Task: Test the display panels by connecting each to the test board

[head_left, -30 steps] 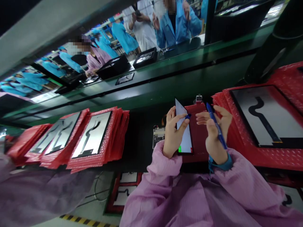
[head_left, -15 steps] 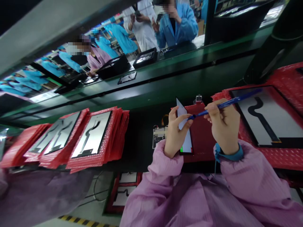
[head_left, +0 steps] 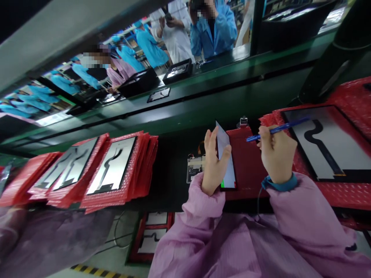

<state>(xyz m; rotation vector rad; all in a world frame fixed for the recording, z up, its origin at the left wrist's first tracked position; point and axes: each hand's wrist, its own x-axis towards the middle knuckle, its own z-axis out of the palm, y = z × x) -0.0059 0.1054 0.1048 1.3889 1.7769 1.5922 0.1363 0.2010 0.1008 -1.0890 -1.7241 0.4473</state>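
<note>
My right hand (head_left: 278, 154) is closed around a slim blue pen (head_left: 281, 127), whose left end sticks out toward my left hand. My left hand (head_left: 215, 162) has its fingers spread and lies at a lit display panel (head_left: 231, 178), with the thumb in front of the screen; whether it touches the panel I cannot tell. That panel sits at a slant, showing a pale picture with green and red patches at its lower edge. Under and beside it is a dark red pad (head_left: 247, 164) with a metal clip (head_left: 242, 122) at its far edge. A small circuit board (head_left: 194, 170) lies left of my left hand, partly covered.
Stacks of red bubble-wrap sleeves (head_left: 145, 166) with display panels (head_left: 114, 166) on top stand left. Another large panel (head_left: 342, 143) lies on red wrap at right. Across a green ledge (head_left: 185, 100) are black trays (head_left: 178, 71) and several co-workers. A person's sleeve shows at lower left.
My left fingers have let go of the pen's end and spread apart. The pen stays in my right hand, its left end now further right. A co-worker across the bench has raised both hands.
</note>
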